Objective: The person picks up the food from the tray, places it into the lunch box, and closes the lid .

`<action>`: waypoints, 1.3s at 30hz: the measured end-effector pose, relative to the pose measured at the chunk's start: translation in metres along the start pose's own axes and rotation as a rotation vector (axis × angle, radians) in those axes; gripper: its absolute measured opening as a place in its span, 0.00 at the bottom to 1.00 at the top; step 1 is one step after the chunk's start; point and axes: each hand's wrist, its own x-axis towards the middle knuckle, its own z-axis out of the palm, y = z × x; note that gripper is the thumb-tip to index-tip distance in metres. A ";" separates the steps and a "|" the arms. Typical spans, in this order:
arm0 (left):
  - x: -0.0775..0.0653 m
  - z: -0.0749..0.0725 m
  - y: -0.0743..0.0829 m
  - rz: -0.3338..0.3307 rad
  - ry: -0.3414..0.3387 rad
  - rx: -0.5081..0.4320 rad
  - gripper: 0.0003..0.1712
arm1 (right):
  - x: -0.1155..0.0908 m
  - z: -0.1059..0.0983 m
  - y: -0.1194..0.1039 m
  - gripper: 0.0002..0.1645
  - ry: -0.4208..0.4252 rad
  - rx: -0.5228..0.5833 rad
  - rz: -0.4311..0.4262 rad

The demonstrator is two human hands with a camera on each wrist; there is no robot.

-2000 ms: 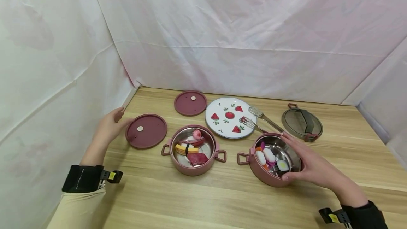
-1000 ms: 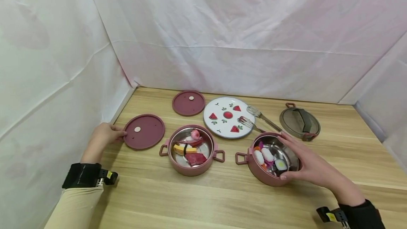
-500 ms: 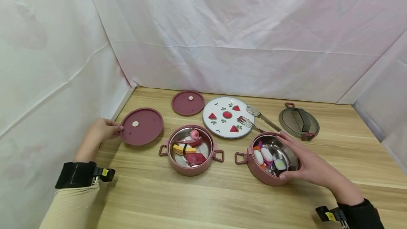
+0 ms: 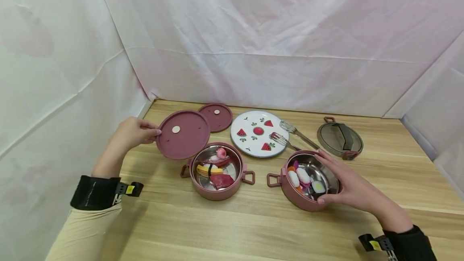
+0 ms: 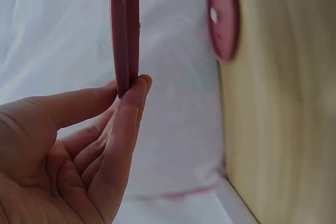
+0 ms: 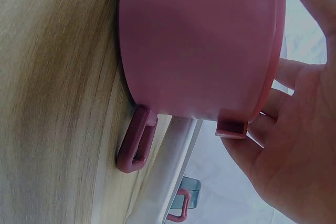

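Note:
My left hand [image 4: 132, 135] pinches a maroon round lid [image 4: 190, 138] by its left edge, thumb against fingers. The lid hangs tilted above the table, partly over the rim and left handle of the left pot [image 4: 217, 195]. In the left wrist view the lid [image 5: 126, 30] appears edge-on. Inside the left pot lie toy foods, among them a yellow piece with a black band and red meat. My right hand [image 4: 362, 198] spans the rim of the right pot [image 4: 298, 197], thumb in front and fingers behind. That pot holds toy sushi [image 4: 302, 175].
A smaller maroon lid [image 4: 221, 121] lies at the back. Beside it is a white watermelon-patterned plate [image 4: 250, 148], with a fork [image 4: 282, 140] and a slotted utensil [image 4: 302, 135] leaning over its edge. A smoky clear lid [image 4: 333, 140] lies at right. White cloth walls surround the table.
My left hand has gripped the larger maroon lid, lifted it off the table and carried it right towards the left pot. My right hand stays on the right pot.

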 end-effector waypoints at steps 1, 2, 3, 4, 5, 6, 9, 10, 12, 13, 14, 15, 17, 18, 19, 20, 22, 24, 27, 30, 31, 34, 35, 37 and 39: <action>0.000 0.002 0.007 0.016 -0.003 0.005 0.21 | 0.000 0.000 0.000 0.66 -0.001 -0.002 0.003; -0.001 0.005 0.015 0.034 -0.006 0.007 0.20 | 0.000 0.000 -0.001 0.66 -0.001 -0.004 0.004; -0.001 0.008 0.022 0.050 -0.011 0.011 0.19 | 0.000 0.000 -0.001 0.66 -0.002 -0.004 0.003; -0.001 0.012 0.029 0.066 -0.020 0.009 0.19 | 0.000 -0.001 -0.002 0.66 -0.003 -0.004 0.000; -0.001 0.016 0.036 0.079 -0.029 0.011 0.18 | 0.000 -0.001 -0.002 0.66 -0.003 -0.006 -0.003; -0.001 0.020 0.042 0.089 -0.040 0.006 0.18 | 0.001 -0.001 -0.003 0.65 -0.001 -0.012 -0.003; 0.001 0.036 0.060 0.115 -0.074 -0.002 0.16 | 0.002 -0.001 -0.004 0.66 -0.002 -0.012 -0.014; 0.002 0.042 0.066 0.124 -0.088 -0.008 0.16 | 0.003 -0.001 -0.003 0.66 -0.001 -0.014 -0.016; 0.003 0.055 0.078 0.147 -0.109 -0.005 0.15 | 0.003 -0.001 -0.003 0.66 0.001 -0.011 -0.016; 0.003 0.061 0.083 0.162 -0.115 0.000 0.14 | 0.003 -0.001 -0.003 0.66 -0.003 -0.005 -0.019; 0.003 0.067 0.089 0.181 -0.120 0.006 0.13 | 0.003 0.000 -0.002 0.66 -0.003 -0.006 -0.020; 0.003 0.073 0.094 0.189 -0.130 0.005 0.12 | 0.004 0.000 -0.002 0.67 -0.004 -0.004 -0.019; 0.003 0.084 0.105 0.210 -0.130 0.034 0.11 | 0.004 0.000 -0.002 0.68 -0.006 -0.001 -0.014; 0.003 0.090 0.110 0.225 -0.128 0.050 0.10 | 0.003 0.001 -0.003 0.68 -0.007 -0.001 -0.012; 0.004 0.096 0.115 0.233 -0.124 0.072 0.09 | 0.003 0.001 -0.003 0.69 -0.007 0.001 -0.010; 0.004 0.102 0.120 0.235 -0.128 0.086 0.09 | 0.003 0.001 -0.003 0.69 -0.006 0.002 -0.008; 0.006 0.114 0.129 0.237 -0.133 0.121 0.08 | 0.002 0.000 -0.004 0.70 -0.005 0.003 -0.005; 0.008 0.125 0.136 0.241 -0.152 0.132 0.08 | 0.001 0.000 -0.004 0.70 -0.001 0.006 -0.004; 0.011 0.140 0.147 0.241 -0.175 0.141 0.07 | -0.001 -0.001 -0.005 0.71 0.004 0.011 -0.004; 0.015 0.152 0.154 0.263 -0.179 0.164 0.06 | -0.001 0.000 -0.004 0.72 0.008 0.023 -0.002; 0.016 0.156 0.157 0.271 -0.177 0.177 0.06 | -0.001 0.000 -0.004 0.72 0.009 0.026 -0.002; 0.017 0.167 0.162 0.289 -0.180 0.209 0.06 | -0.002 0.002 -0.003 0.73 0.017 0.017 -0.002; 0.018 0.170 0.163 0.294 -0.182 0.216 0.06 | -0.002 0.002 -0.002 0.74 0.020 0.012 -0.001; 0.018 0.176 0.166 0.299 -0.188 0.228 0.07 | -0.003 0.002 -0.002 0.75 0.029 -0.003 -0.001; 0.019 0.181 0.169 0.296 -0.192 0.228 0.07 | -0.005 0.002 -0.004 0.75 0.045 -0.020 -0.009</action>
